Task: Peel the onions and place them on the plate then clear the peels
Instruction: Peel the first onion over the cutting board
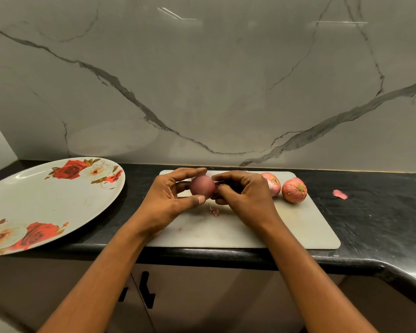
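- Purple-red onion (202, 189) is sitting between my two hands, just above the board (298, 227).
- My left hand (171, 198) is cupping it, fingers curled over the top and thumb under the front.
- My right hand (243, 193) is pinching at the onion's right end, fingers bunched; whether loose skin is caught there, I cannot tell.
- I am judging the plate (58, 203) as lying to the left, nearer the left hand, which is holding the onion.
- Two unpeeled onions (271, 187) (294, 190) are waiting on the board, just right of my right hand.
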`<action>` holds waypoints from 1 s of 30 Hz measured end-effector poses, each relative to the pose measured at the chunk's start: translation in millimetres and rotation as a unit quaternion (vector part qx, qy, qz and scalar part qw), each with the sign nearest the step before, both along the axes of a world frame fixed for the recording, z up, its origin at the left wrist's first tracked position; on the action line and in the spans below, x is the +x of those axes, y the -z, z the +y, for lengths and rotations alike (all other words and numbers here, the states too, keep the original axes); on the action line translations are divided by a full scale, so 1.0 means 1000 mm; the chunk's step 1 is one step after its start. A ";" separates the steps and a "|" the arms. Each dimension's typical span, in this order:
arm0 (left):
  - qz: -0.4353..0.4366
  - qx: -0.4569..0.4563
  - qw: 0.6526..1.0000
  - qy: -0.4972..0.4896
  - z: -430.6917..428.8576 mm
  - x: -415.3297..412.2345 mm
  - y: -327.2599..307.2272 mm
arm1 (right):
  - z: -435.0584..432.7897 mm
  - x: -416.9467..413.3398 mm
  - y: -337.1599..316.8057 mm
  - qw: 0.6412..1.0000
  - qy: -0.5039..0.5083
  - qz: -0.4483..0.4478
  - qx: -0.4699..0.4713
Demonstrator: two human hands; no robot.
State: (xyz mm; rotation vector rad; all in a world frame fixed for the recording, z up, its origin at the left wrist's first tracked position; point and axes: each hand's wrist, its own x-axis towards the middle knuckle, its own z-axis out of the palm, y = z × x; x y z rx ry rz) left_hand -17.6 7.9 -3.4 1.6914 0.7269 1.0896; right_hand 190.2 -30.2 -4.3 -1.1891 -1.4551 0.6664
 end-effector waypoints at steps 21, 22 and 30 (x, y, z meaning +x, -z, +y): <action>0.022 -0.005 1.000 0.020 0.001 -0.003 0.001 | -0.003 0.002 -0.003 1.000 -0.021 0.015 -0.008; 0.024 -0.004 0.999 0.022 0.001 -0.003 0.001 | -0.003 0.003 -0.003 1.000 -0.023 0.015 -0.012; 0.015 -0.012 0.999 0.030 -0.001 -0.004 0.000 | 0.000 0.004 -0.002 1.000 -0.012 0.010 -0.009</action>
